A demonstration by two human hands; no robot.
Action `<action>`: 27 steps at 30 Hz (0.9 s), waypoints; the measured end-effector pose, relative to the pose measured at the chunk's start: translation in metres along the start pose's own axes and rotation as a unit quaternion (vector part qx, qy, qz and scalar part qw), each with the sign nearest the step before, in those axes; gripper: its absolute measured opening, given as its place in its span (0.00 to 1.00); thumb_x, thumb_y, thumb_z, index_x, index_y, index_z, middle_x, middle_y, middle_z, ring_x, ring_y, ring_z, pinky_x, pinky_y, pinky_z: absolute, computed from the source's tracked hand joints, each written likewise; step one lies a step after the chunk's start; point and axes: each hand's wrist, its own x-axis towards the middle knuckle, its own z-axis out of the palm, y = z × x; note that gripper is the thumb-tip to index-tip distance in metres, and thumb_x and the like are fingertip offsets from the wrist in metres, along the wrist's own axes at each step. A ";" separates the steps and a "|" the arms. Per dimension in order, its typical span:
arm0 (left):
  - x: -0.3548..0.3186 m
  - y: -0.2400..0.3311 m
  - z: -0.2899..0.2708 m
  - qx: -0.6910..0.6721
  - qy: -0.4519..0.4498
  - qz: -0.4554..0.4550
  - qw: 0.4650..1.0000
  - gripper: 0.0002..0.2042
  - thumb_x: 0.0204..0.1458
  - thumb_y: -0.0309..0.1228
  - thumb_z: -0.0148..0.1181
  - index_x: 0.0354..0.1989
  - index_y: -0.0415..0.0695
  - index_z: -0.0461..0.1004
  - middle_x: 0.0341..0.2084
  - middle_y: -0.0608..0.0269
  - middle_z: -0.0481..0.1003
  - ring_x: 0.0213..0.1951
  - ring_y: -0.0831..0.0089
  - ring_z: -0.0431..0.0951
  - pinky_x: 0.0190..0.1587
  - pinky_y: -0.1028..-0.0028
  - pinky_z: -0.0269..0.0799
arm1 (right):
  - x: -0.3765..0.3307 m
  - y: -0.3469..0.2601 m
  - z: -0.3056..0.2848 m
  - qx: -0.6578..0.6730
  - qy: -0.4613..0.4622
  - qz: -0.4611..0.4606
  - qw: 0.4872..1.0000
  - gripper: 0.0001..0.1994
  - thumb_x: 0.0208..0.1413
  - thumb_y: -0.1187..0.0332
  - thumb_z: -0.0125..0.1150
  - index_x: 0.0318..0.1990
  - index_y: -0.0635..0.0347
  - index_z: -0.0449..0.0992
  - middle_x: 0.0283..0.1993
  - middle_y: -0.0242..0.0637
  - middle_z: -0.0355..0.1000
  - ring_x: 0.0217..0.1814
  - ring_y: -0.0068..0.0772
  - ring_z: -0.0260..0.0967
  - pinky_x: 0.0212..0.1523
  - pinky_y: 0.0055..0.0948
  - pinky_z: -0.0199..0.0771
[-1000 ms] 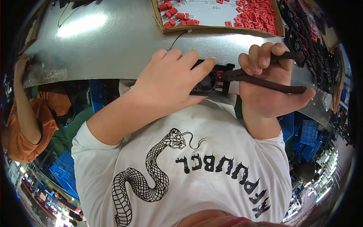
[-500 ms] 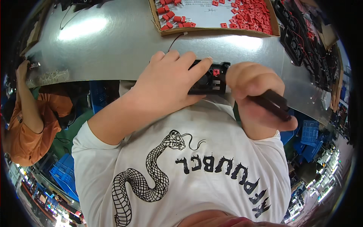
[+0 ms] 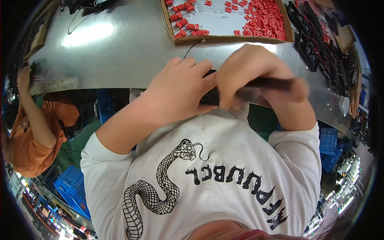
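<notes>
My left hand (image 3: 176, 88) grips a black fan unit (image 3: 210, 97) at the table's near edge, its fingers curled over the top and the thumb along the near side. A thin dark cable (image 3: 193, 47) with a pale plug runs out beyond the fingertips. Close against the unit's right part, my right hand (image 3: 250, 70) is wrapped around a dark-handled hand tool (image 3: 268, 84). Motion smears the tool, and its working end is hidden under the hand. The red piece on the unit, seen half a second ago, is covered now.
Beyond my hands lies a shallow cardboard box (image 3: 232, 39) with red switches and small red square pieces (image 3: 264, 22). Black fan units with wires (image 3: 310, 46) are heaped at the right. At left, a person in orange (image 3: 40, 136) reaches onto the metal table (image 3: 120, 60). Blue crates (image 3: 72, 188) stand below.
My right hand has swung left and inward over the unit's right part, bringing the tool with it and covering the red piece. My left hand keeps its hold on the fan unit.
</notes>
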 end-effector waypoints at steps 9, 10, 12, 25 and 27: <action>0.000 0.004 0.009 0.030 0.080 0.000 0.996 0.33 0.44 0.46 0.73 0.62 0.52 0.73 0.40 0.65 0.72 0.42 0.65 0.74 0.45 0.65 0.66 | -0.052 0.053 0.025 0.104 0.309 -0.285 0.901 0.55 0.45 0.16 0.48 0.65 0.60 0.69 0.41 0.33 0.64 0.37 0.25 0.55 0.37 0.26 0.54; 0.000 0.005 0.007 0.019 0.066 -0.010 0.998 0.35 0.43 0.44 0.74 0.63 0.53 0.71 0.43 0.63 0.72 0.44 0.63 0.74 0.47 0.63 0.66 | -0.052 0.057 0.023 0.105 0.298 -0.296 0.901 0.54 0.46 0.17 0.49 0.65 0.59 0.69 0.41 0.33 0.63 0.38 0.25 0.53 0.37 0.26 0.54; 0.000 0.006 0.006 0.008 0.049 -0.017 0.999 0.37 0.42 0.42 0.75 0.64 0.54 0.70 0.45 0.61 0.71 0.46 0.60 0.73 0.50 0.61 0.66 | -0.051 0.059 0.026 0.102 0.305 -0.307 0.896 0.54 0.47 0.17 0.49 0.65 0.58 0.69 0.42 0.33 0.63 0.37 0.25 0.52 0.37 0.26 0.54; 0.000 0.006 0.009 0.032 0.073 -0.001 0.997 0.34 0.45 0.46 0.73 0.62 0.52 0.72 0.40 0.64 0.72 0.42 0.65 0.74 0.45 0.65 0.65 | -0.050 0.067 0.024 0.136 0.307 -0.316 0.887 0.54 0.48 0.19 0.48 0.66 0.63 0.66 0.44 0.36 0.64 0.40 0.27 0.55 0.39 0.29 0.56; 0.000 0.005 0.008 0.026 0.068 0.000 0.997 0.34 0.45 0.46 0.73 0.62 0.52 0.72 0.40 0.64 0.72 0.42 0.65 0.74 0.45 0.65 0.66 | -0.050 0.064 0.026 0.126 0.309 -0.313 0.889 0.54 0.49 0.19 0.47 0.66 0.64 0.66 0.44 0.36 0.64 0.40 0.28 0.55 0.39 0.29 0.56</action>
